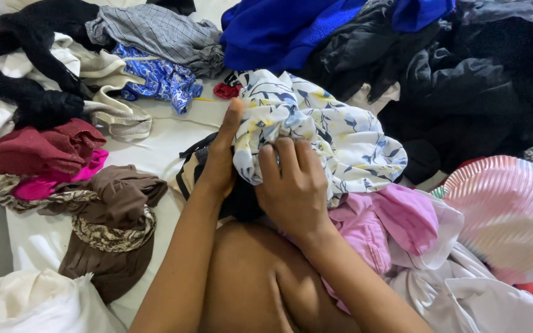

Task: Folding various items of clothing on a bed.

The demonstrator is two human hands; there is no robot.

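A white floral garment [334, 132] with blue and yellow print lies bunched in front of me. My left hand [220, 160] grips its left edge, thumb up along the cloth. On its lower edge my right hand [291, 188] is closed, fingers curled into the fabric. Under the garment, a dark item shows between my hands. My bare knee [248, 277] is just below them.
Clothes lie heaped on a white sheet [155, 148]: pink fabric [396, 222] at right, a striped pastel piece [507, 216], dark and blue garments [291, 28] at the back, a brown garment [115, 222], a maroon one [44, 151], and a blue patterned one [161, 80] at left.
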